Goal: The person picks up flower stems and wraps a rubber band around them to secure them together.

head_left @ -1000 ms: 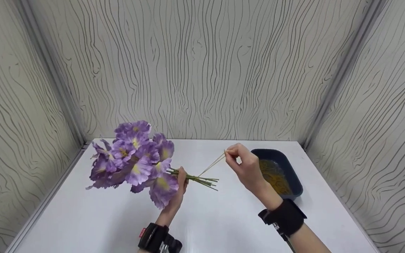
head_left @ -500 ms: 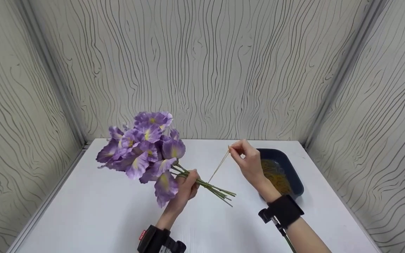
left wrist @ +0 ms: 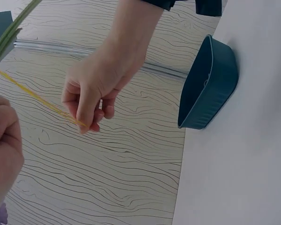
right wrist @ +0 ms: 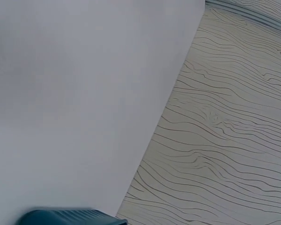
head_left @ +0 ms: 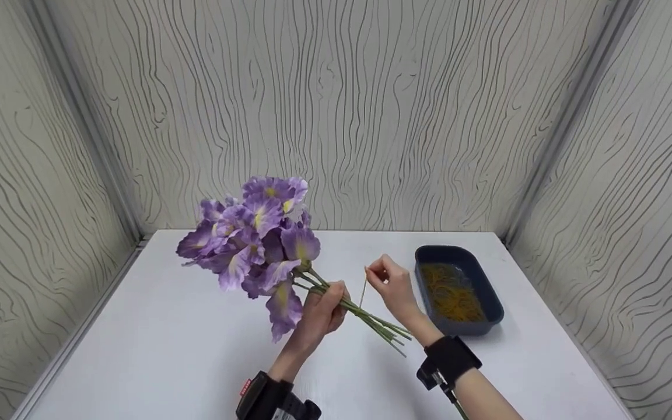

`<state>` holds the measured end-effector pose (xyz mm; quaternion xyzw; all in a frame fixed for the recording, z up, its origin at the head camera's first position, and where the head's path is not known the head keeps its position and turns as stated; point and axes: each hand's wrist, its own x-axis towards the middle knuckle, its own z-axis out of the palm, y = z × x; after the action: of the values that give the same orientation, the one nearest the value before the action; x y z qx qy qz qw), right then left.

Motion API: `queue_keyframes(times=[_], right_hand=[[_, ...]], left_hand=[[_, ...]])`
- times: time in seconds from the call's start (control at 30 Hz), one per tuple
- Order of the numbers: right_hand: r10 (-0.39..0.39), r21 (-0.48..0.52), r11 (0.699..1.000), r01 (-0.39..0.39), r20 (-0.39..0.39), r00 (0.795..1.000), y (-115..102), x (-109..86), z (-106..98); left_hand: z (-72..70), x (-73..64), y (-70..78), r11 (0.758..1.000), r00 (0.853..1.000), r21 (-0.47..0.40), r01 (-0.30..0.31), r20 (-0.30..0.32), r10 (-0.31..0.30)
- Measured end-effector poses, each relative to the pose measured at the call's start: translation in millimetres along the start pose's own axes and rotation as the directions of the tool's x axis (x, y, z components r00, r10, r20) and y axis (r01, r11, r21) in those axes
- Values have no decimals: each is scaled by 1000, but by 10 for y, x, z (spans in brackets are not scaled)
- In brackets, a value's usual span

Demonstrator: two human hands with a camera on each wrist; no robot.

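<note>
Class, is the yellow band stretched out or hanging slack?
Stretched out: in the left wrist view, the yellow band runs nearly straight from the green stems to the pinching right hand.

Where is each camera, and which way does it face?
Head: on the head, facing forward and down; left hand, right hand, forearms, flowers, tray show.
Left wrist: on that wrist, facing the right hand and yellow band; left hand at edge.
Right wrist: on that wrist, facing table and patterned wall; no hand clearly visible.
Head and left wrist share both hands and tray.
</note>
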<state>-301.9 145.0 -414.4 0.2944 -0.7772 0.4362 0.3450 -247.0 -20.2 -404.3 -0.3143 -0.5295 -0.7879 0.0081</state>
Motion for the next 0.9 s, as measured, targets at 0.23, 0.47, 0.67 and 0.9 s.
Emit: queue_keyframes(times=[0.23, 0.47, 0.67, 0.9], right_hand=[[-22, 17, 1000, 22, 0, 1000, 19, -81, 91], [-81, 79, 994, 81, -1, 997, 20, -148, 192], [-28, 65, 998, 27, 9, 1000, 234, -311, 327], [0, -2, 1000, 0, 119, 993, 231, -500, 463]], left_hand=[[81, 45, 32, 1000, 999, 4, -7, -31, 7], [104, 97, 14, 999, 996, -11, -45, -79, 44], [99, 115, -21, 996, 991, -15, -93, -101, 91], [85, 209, -106, 967, 912, 45, -250, -323, 251]])
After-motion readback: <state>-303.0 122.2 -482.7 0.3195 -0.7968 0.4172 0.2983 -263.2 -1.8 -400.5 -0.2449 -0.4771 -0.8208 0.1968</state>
